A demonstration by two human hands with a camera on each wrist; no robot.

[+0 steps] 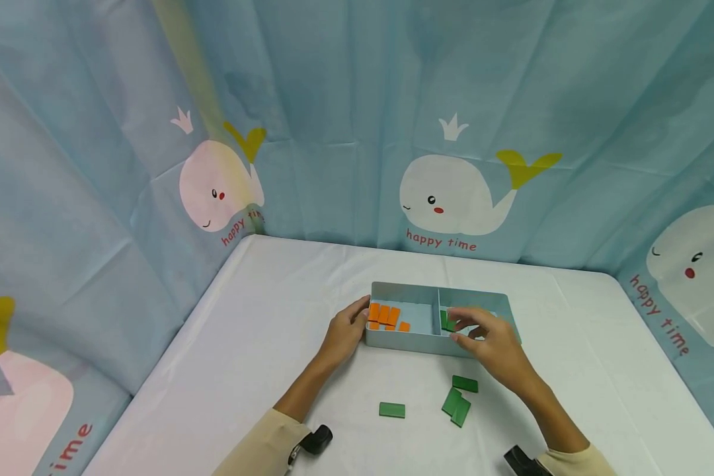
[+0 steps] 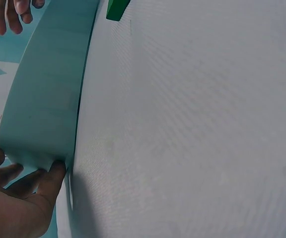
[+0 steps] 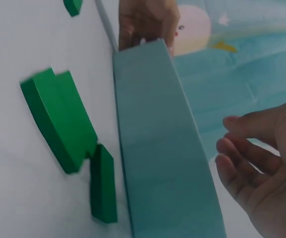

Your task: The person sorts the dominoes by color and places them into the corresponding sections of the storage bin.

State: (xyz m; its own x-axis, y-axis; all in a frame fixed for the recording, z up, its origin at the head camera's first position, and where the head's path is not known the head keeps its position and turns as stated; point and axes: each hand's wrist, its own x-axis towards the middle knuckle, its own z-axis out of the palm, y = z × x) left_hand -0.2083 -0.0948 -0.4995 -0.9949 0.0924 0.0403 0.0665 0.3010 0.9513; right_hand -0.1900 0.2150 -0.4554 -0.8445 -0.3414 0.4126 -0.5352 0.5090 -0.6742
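A light blue box (image 1: pixel 410 340) with a divider stands on the table, several orange blocks (image 1: pixel 384 313) in its left compartment. Green blocks (image 1: pixel 445 320) show in the right one, partly behind my right hand (image 1: pixel 490 340). That hand hovers over this compartment and the near wall, thumb apart from the bent fingers; the right wrist view shows nothing between them. My left hand (image 1: pixel 342 334) rests at the box's left end, its fingers (image 2: pixel 51 181) spread against the end wall. In front of the box lie a single green block (image 1: pixel 392 410) and a cluster of green blocks (image 1: pixel 457 403), two of them overlapping.
A white cloth covers the table (image 1: pixel 309 277). Blue curtains (image 1: pixel 333 132) with printed whales hang at the back and both sides. Black wrist straps (image 1: pixel 317 439) sit by both beige sleeves.
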